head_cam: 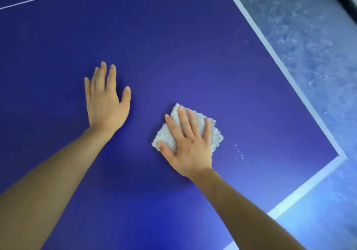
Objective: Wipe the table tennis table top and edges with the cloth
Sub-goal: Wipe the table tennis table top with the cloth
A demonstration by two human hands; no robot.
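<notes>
Head view: the right hand [190, 143] lies flat with fingers straight and a little spread, pressing the folded white cloth [216, 135] onto the blue desk [173, 46]; no finger curls round the cloth, so pressure alone holds it. That is the likeliest fault: on a quick stroke or a change of direction the folds may slide out from under the palm or bunch up, and bare skin would then drag over the surface. The pale specks [239, 155] just right of the cloth, towards the corner, could be missed if the strokes stop short of the white border line [280, 62]; swept carelessly, they would go over the edge onto the floor [309, 37]. The left hand [106, 102] rests open and flat on the desk, holding nothing, and may leave prints there. The cloth sits directly beneath the right hand's fingers and palm; its corners show beyond the fingertips, past the little finger and beside the thumb; it is well apart from the left hand.
</notes>
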